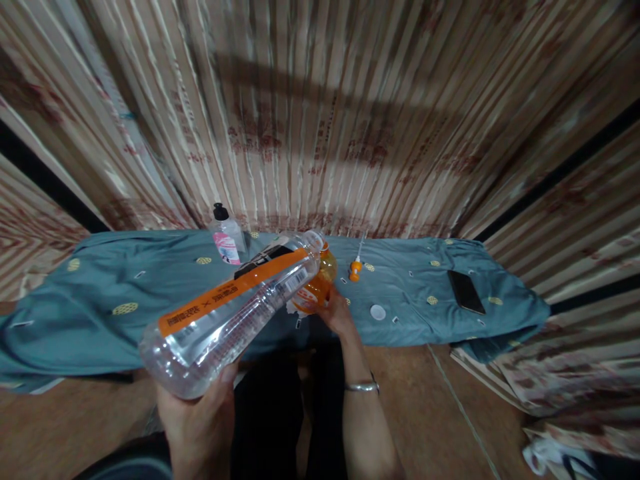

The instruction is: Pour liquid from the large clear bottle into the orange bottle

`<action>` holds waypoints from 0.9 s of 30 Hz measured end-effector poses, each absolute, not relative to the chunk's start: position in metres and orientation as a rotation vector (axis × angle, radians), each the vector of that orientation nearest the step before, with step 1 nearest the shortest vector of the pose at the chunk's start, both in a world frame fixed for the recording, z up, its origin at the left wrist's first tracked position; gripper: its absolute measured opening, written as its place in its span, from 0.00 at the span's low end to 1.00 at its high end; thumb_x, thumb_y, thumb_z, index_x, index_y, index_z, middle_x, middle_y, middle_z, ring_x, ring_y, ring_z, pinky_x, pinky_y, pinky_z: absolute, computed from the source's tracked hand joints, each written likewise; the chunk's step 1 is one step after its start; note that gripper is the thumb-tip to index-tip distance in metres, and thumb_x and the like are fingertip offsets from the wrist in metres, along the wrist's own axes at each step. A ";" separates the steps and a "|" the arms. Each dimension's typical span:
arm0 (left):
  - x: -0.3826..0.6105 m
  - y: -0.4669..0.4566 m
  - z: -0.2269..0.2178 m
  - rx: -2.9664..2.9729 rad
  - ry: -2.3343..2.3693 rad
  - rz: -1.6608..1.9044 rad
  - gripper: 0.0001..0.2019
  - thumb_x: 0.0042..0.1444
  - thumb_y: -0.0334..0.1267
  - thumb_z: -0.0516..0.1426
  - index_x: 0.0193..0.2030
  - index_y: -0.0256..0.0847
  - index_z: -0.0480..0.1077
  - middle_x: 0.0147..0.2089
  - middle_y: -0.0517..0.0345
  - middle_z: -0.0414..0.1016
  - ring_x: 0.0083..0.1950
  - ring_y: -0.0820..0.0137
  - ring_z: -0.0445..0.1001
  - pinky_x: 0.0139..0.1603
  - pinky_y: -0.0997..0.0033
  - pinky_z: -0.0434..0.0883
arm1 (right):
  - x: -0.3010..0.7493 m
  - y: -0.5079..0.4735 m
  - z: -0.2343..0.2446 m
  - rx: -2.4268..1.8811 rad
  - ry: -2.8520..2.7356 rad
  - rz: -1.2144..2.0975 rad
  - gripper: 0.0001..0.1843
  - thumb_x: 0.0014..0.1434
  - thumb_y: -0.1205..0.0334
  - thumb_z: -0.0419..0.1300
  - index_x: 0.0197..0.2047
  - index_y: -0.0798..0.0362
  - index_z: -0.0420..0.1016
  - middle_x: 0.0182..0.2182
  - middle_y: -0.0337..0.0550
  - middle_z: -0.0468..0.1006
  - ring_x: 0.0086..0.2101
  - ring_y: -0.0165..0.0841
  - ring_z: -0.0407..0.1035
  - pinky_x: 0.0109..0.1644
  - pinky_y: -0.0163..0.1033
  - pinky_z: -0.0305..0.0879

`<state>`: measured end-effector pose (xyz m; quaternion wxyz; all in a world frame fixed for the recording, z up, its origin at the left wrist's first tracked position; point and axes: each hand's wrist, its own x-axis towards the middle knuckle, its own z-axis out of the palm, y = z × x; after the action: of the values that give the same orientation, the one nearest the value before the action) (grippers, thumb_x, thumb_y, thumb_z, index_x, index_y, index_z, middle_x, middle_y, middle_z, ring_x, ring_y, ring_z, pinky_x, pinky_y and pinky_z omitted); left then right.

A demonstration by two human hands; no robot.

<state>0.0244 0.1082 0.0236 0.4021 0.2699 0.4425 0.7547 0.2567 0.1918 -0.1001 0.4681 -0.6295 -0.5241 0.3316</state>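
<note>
My left hand point(200, 407) is closed around the lower end of a large clear plastic bottle point(225, 333) with an orange and black label. The bottle is tilted, its uncapped-looking neck up at the right against the mouth of a smaller orange bottle point(313, 297). Around that orange bottle my right hand point(336, 310) is wrapped, holding it low over the cloth. Whether liquid passes between the two mouths I cannot tell. An orange pump top point(355, 269) with a thin clear tube lies to the right of the bottles. Nearer me lies a round white cap point(378, 312).
A clear bottle with a black top and pink label point(227, 239) stands at the back left. Toward the right end lies a dark phone-like slab point(466, 291). Green cloth point(165, 280) covers the long surface. Pleated curtains point(300, 100) hang behind and at both sides.
</note>
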 end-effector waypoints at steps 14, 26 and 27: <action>0.026 0.109 0.024 0.653 1.129 1.913 0.40 0.21 0.49 0.86 0.46 0.47 0.83 0.54 0.48 0.85 0.69 0.35 0.78 0.75 0.15 0.60 | 0.257 0.193 -0.100 -1.600 -1.302 0.768 0.33 0.55 0.49 0.81 0.59 0.47 0.77 0.55 0.50 0.91 0.56 0.54 0.86 0.60 0.57 0.83; 0.022 0.110 0.021 0.670 1.123 1.907 0.42 0.23 0.49 0.86 0.51 0.48 0.84 0.51 0.50 0.84 0.70 0.35 0.76 0.76 0.12 0.53 | 0.256 0.193 -0.099 -1.545 -1.292 0.798 0.34 0.54 0.47 0.81 0.60 0.47 0.77 0.56 0.50 0.90 0.57 0.54 0.85 0.62 0.58 0.82; 0.022 0.110 0.021 0.673 1.125 1.907 0.43 0.23 0.49 0.86 0.51 0.48 0.84 0.51 0.50 0.84 0.70 0.34 0.77 0.76 0.11 0.52 | 0.256 0.194 -0.100 -1.544 -1.289 0.793 0.34 0.54 0.47 0.81 0.59 0.47 0.78 0.55 0.50 0.91 0.57 0.54 0.85 0.62 0.59 0.82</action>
<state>0.0224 0.1098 0.0208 0.4019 0.2662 0.4451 0.7546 0.2564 0.1936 -0.0995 0.4705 -0.6301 -0.5262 0.3236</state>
